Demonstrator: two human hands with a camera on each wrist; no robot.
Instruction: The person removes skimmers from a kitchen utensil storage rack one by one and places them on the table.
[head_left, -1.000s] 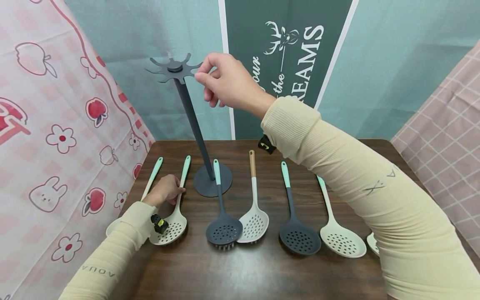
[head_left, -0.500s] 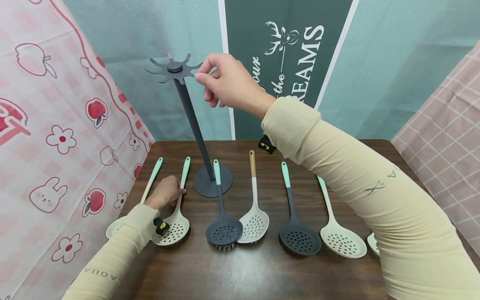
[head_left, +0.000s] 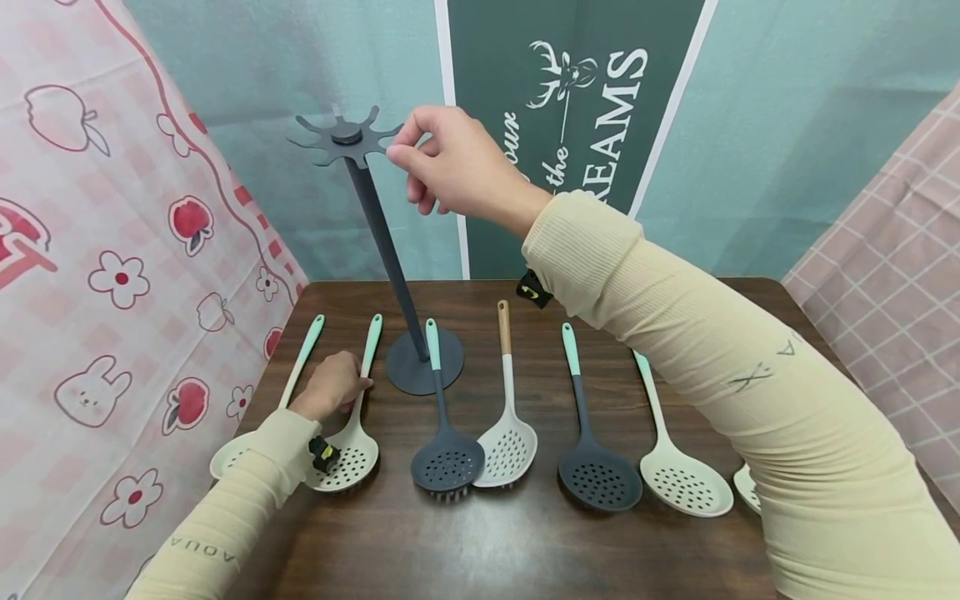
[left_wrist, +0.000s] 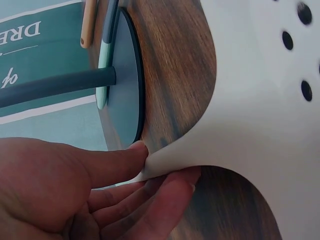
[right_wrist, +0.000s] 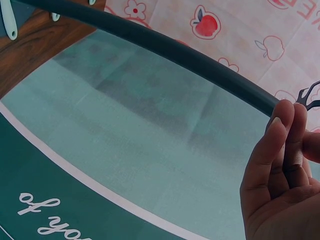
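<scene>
In the head view my left hand (head_left: 333,385) pinches the neck of a white skimmer (head_left: 358,454) with a mint handle end. The left wrist view has thumb and fingers on either side of that skimmer's neck (left_wrist: 170,159), its pierced bowl to the right. Up high, my right hand (head_left: 459,162) has thumb and forefinger pinched at one arm of the dark grey utensil stand (head_left: 384,237). In the right wrist view those fingertips (right_wrist: 286,112) are at the stand's top; they hide the end of that arm. The stand's other visible hooks hang nothing.
A second white skimmer (head_left: 303,354) lies far left, partly under my left sleeve. To the right lie a dark skimmer (head_left: 447,462) overlapping a wooden-handled white one (head_left: 517,450), another dark one (head_left: 600,479), a white one (head_left: 686,483), and one half hidden (head_left: 745,487).
Over the last second the left hand and the white skimmer's bowl have shifted slightly to the right. The right hand stays at the stand's arm.
</scene>
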